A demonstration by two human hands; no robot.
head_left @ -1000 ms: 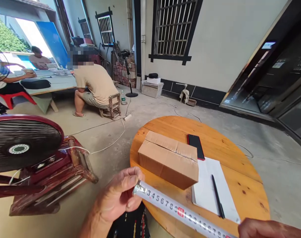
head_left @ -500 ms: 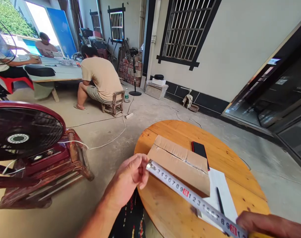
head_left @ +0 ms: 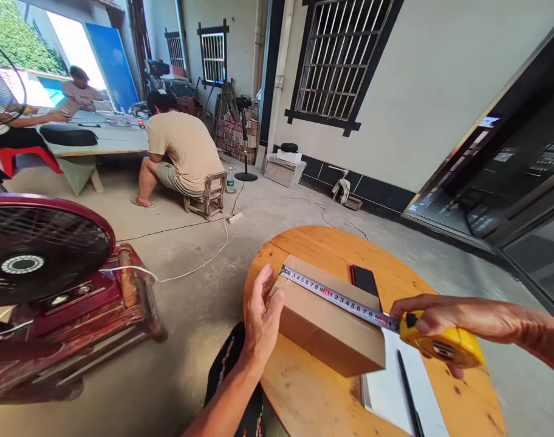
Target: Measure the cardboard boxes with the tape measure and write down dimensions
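Quick 1 tip: lay that blade (head_left: 345,300) dead flat between your left hand (head_left: 262,318) (loosely open beside the box (head_left: 325,342)) and right hand (head_left: 447,317), gripping the tape measure (head_left: 466,349).

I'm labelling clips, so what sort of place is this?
Probably a house's semi-open courtyard, judging by the large black-framed barred window, the reddish brick stack and the grey concrete floor.

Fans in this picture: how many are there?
3: a red fan at left front, a caged fan at the left edge, a black fan by the bricks. More may be hidden.
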